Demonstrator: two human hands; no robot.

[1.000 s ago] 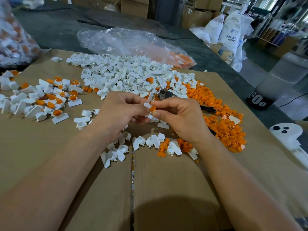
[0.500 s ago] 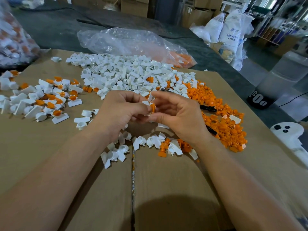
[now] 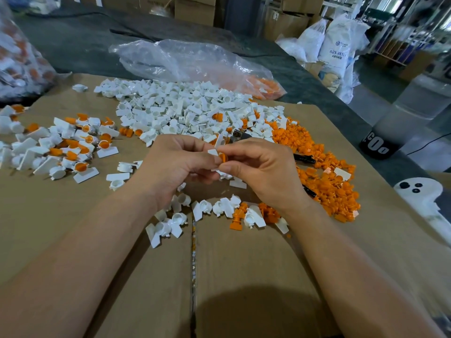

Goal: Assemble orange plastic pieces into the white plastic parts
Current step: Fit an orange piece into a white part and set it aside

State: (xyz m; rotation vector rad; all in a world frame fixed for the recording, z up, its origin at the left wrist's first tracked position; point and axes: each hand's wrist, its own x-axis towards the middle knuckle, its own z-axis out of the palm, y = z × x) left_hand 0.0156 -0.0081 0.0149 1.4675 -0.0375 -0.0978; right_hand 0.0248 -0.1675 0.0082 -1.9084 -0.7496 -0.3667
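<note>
My left hand (image 3: 175, 167) and my right hand (image 3: 263, 172) meet above the cardboard. My left hand grips a white plastic part (image 3: 212, 152), most of it hidden by the fingers. My right thumb and forefinger pinch an orange plastic piece (image 3: 223, 157) against that white part. A big heap of white parts (image 3: 185, 108) lies behind the hands. Loose orange pieces (image 3: 324, 176) spread to the right. Finished white parts with orange inserts (image 3: 61, 147) lie in a pile at the left.
Flattened cardboard (image 3: 244, 276) covers the table. Several loose white and orange pieces (image 3: 219, 211) lie just below the hands. A clear plastic bag (image 3: 190, 62) sits behind the white heap. A black tool (image 3: 303, 158) pokes out of the orange pile. Sacks (image 3: 334, 45) stand at the far right.
The right hand's fingers, spread half a second ago, have closed down onto the orange piece at the white part. Both hands stay together in the same spot.
</note>
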